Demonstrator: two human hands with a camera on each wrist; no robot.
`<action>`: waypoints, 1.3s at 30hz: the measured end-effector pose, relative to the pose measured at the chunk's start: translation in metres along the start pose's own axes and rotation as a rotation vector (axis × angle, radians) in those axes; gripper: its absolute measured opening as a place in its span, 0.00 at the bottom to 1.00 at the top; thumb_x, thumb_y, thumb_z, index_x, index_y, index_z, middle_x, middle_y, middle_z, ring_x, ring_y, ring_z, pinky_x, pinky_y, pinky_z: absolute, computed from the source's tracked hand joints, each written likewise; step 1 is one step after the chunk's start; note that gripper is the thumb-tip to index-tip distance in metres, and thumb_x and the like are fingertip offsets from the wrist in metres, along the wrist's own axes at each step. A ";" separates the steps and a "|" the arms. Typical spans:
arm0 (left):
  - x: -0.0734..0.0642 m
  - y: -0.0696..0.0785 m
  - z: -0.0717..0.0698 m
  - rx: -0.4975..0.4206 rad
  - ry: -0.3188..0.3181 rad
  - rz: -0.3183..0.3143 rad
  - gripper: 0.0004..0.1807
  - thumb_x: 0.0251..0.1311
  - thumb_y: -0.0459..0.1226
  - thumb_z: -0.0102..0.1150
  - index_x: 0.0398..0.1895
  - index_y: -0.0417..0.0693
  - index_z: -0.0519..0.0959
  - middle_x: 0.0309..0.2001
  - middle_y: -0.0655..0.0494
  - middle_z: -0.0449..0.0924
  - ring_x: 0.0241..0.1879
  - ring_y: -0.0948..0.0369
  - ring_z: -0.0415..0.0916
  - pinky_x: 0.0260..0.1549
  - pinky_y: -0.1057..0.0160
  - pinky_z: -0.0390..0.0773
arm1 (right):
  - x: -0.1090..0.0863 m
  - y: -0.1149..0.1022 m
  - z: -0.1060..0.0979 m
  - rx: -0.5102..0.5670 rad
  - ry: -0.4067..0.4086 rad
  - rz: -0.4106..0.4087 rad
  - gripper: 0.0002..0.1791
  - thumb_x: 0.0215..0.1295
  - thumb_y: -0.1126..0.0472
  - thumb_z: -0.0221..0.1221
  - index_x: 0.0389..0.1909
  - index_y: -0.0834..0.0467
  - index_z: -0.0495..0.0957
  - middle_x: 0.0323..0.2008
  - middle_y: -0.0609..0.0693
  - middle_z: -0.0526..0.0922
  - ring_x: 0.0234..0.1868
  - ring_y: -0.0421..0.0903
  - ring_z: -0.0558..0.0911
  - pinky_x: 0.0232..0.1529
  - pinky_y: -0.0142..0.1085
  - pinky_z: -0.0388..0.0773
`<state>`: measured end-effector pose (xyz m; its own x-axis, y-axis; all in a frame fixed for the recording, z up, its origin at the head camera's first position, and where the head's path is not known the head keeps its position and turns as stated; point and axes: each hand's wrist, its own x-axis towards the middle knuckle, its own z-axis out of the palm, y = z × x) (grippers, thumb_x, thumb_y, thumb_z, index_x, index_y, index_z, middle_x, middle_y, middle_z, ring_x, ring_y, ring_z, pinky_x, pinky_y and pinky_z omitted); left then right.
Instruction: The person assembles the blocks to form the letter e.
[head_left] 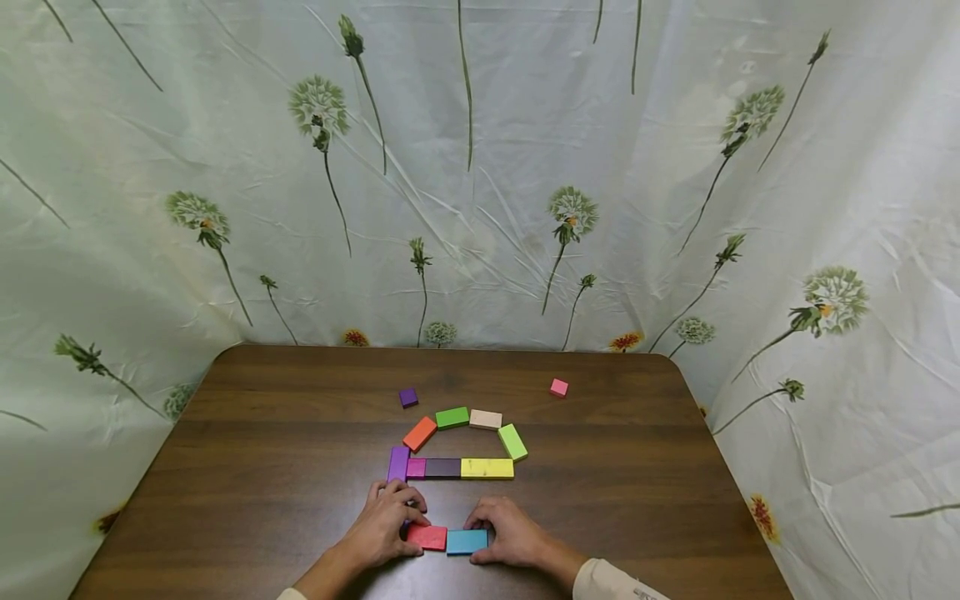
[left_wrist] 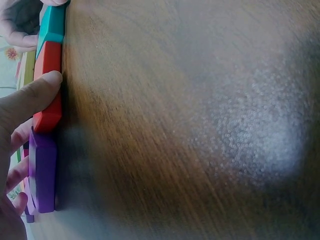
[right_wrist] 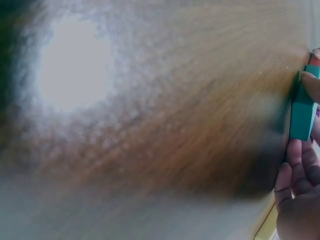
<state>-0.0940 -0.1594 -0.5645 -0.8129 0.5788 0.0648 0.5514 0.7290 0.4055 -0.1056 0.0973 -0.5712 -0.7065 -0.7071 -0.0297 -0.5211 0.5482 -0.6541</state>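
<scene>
My left hand (head_left: 384, 527) pinches a red block (head_left: 427, 537) between thumb and fingers, the thumb on its near side. Under that hand lies a purple block (left_wrist: 44, 172), end to end with the red one in the left wrist view and mostly hidden in the head view. With thumb and fingers my right hand (head_left: 512, 533) holds a blue block (head_left: 467, 542) at its right end. The red and blue blocks lie in line, their ends meeting. Just beyond my left fingers stands another purple block (head_left: 398, 463).
Farther back, a row of magenta (head_left: 416, 469), dark (head_left: 443, 469) and yellow (head_left: 487, 469) blocks lies below an arch of orange (head_left: 419, 434), green (head_left: 452, 418), beige (head_left: 486, 419) and lime (head_left: 513, 442) blocks. Small purple (head_left: 408, 397) and pink (head_left: 558, 387) blocks lie apart on the wooden table (head_left: 637, 483).
</scene>
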 end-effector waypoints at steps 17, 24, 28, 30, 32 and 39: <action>0.001 -0.002 0.001 -0.001 -0.020 -0.014 0.14 0.37 0.49 0.77 0.30 0.58 0.87 0.38 0.67 0.75 0.45 0.59 0.67 0.46 0.46 0.60 | 0.001 0.002 -0.002 0.040 -0.023 -0.021 0.19 0.45 0.55 0.75 0.39 0.54 0.81 0.32 0.36 0.76 0.35 0.28 0.71 0.38 0.22 0.70; -0.001 -0.008 0.004 0.057 0.102 0.096 0.15 0.32 0.49 0.78 0.28 0.61 0.87 0.37 0.67 0.76 0.43 0.61 0.67 0.43 0.51 0.61 | 0.024 0.008 -0.033 0.132 -0.055 0.013 0.19 0.49 0.60 0.73 0.42 0.59 0.81 0.33 0.43 0.79 0.32 0.32 0.73 0.35 0.25 0.72; -0.001 -0.009 0.004 0.067 0.115 0.106 0.15 0.31 0.50 0.78 0.27 0.62 0.87 0.36 0.68 0.75 0.43 0.61 0.67 0.42 0.51 0.60 | 0.057 0.011 -0.055 0.048 -0.016 -0.008 0.17 0.53 0.61 0.71 0.43 0.60 0.81 0.32 0.47 0.80 0.33 0.37 0.74 0.35 0.27 0.73; -0.001 -0.009 0.003 0.066 0.106 0.100 0.15 0.31 0.50 0.78 0.28 0.62 0.87 0.36 0.68 0.76 0.43 0.61 0.68 0.43 0.51 0.61 | 0.076 0.011 -0.064 0.003 0.018 -0.019 0.17 0.53 0.61 0.71 0.43 0.61 0.81 0.34 0.49 0.81 0.34 0.39 0.76 0.36 0.28 0.74; -0.001 -0.008 0.002 0.063 0.093 0.090 0.15 0.32 0.50 0.78 0.28 0.62 0.87 0.37 0.68 0.76 0.44 0.62 0.67 0.43 0.51 0.61 | 0.096 0.010 -0.069 0.002 0.042 -0.015 0.17 0.53 0.61 0.70 0.44 0.62 0.81 0.35 0.51 0.81 0.36 0.42 0.78 0.37 0.30 0.75; -0.002 -0.004 0.001 0.063 0.086 0.094 0.14 0.34 0.51 0.77 0.28 0.63 0.87 0.37 0.69 0.75 0.43 0.62 0.67 0.42 0.52 0.61 | 0.159 0.006 -0.068 0.059 0.112 0.095 0.19 0.54 0.60 0.70 0.46 0.63 0.81 0.39 0.55 0.81 0.40 0.48 0.79 0.39 0.33 0.75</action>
<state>-0.0945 -0.1628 -0.5673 -0.7684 0.6145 0.1788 0.6347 0.6960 0.3359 -0.2537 0.0180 -0.5284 -0.8021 -0.5971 -0.0114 -0.4224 0.5809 -0.6958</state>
